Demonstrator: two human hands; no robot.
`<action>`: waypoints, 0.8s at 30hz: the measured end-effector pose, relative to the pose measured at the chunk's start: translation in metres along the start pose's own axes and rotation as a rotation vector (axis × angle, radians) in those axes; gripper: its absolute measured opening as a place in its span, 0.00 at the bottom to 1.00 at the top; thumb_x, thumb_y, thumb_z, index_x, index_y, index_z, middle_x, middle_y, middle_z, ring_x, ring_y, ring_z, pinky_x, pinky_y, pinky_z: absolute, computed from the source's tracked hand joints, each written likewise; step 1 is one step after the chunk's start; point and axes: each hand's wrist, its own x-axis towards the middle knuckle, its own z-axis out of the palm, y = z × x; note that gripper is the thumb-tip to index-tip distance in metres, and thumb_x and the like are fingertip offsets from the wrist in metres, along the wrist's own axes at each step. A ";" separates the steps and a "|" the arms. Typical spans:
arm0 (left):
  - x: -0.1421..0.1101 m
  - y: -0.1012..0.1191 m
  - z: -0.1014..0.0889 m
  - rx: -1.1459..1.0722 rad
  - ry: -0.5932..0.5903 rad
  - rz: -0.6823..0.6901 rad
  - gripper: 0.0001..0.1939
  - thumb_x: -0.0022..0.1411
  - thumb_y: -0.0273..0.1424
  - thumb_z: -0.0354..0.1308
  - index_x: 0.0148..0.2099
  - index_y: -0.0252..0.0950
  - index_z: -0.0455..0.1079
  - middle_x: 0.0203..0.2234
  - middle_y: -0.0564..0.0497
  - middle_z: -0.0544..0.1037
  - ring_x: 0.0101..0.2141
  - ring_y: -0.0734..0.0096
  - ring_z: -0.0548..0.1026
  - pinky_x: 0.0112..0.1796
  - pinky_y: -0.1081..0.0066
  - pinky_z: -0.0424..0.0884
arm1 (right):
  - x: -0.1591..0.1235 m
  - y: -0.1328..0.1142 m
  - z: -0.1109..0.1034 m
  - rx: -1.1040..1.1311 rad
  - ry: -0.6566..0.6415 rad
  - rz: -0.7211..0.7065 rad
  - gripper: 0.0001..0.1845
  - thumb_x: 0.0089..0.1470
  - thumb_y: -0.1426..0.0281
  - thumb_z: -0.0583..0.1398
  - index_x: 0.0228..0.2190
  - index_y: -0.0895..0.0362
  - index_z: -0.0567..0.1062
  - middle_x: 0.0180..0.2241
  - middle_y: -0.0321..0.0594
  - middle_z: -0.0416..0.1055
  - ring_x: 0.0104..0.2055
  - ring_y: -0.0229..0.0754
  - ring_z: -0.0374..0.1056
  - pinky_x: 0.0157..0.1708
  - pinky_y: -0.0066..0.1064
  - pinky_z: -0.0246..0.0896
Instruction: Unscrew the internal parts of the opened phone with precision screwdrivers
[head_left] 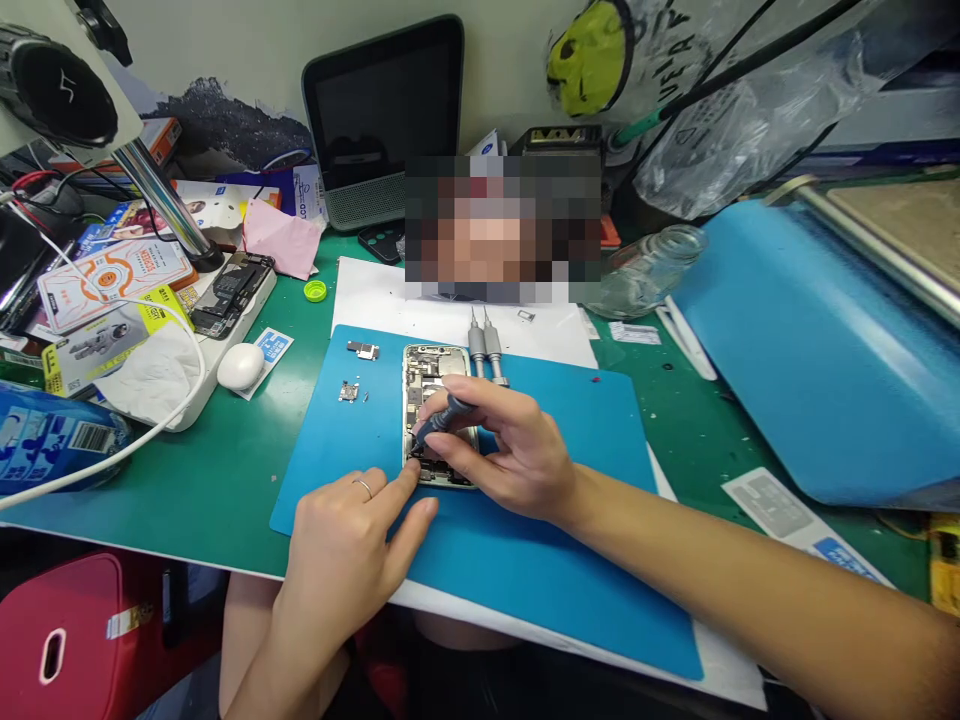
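An opened phone [424, 366], its inner parts bared, lies on a blue mat [600, 450] as the fingers of a person's right hand [517, 445] grip a grey screwdriver [445, 416] over its lower left. The left hand [349, 535], thumb spread and grasping nothing, reaches its index fingertip to the phone's near end. Two slim tools [477, 345] sit just beside the phone on the green tabletop [217, 470].

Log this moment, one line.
right hand: holds screwdriver angled into opened phone | left hand: at phone's lower-left edge | blue mat: phone, loose parts
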 end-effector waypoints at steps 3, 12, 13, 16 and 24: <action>0.000 0.000 -0.001 0.007 0.001 -0.003 0.17 0.75 0.39 0.51 0.53 0.37 0.77 0.26 0.52 0.77 0.25 0.73 0.74 0.26 0.71 0.64 | 0.000 0.001 0.000 0.005 0.002 -0.003 0.34 0.60 0.76 0.63 0.64 0.46 0.61 0.42 0.41 0.77 0.37 0.38 0.76 0.34 0.28 0.79; 0.001 0.001 0.000 0.009 0.006 0.016 0.16 0.75 0.38 0.52 0.53 0.36 0.77 0.27 0.53 0.76 0.25 0.72 0.73 0.27 0.69 0.62 | 0.000 0.000 -0.001 -0.013 -0.008 0.006 0.35 0.61 0.76 0.62 0.64 0.46 0.60 0.42 0.41 0.76 0.37 0.37 0.75 0.33 0.26 0.79; 0.001 0.001 0.000 0.018 0.010 0.018 0.16 0.75 0.37 0.52 0.53 0.35 0.77 0.27 0.53 0.76 0.25 0.72 0.73 0.27 0.68 0.61 | 0.000 0.000 -0.001 -0.011 -0.008 0.005 0.35 0.61 0.76 0.62 0.64 0.46 0.60 0.42 0.41 0.76 0.37 0.36 0.75 0.33 0.26 0.79; 0.001 0.002 0.001 0.050 0.022 0.020 0.15 0.75 0.35 0.52 0.52 0.35 0.77 0.27 0.53 0.77 0.25 0.72 0.73 0.27 0.68 0.61 | 0.000 -0.001 -0.001 -0.001 -0.001 0.007 0.35 0.61 0.77 0.63 0.65 0.46 0.60 0.42 0.41 0.76 0.37 0.37 0.76 0.33 0.26 0.79; -0.001 0.002 0.002 0.071 0.016 0.025 0.15 0.74 0.36 0.54 0.54 0.35 0.77 0.28 0.53 0.77 0.27 0.71 0.74 0.28 0.66 0.63 | -0.002 0.000 0.000 0.015 0.013 0.004 0.38 0.59 0.79 0.63 0.65 0.45 0.59 0.43 0.41 0.75 0.38 0.37 0.75 0.35 0.29 0.81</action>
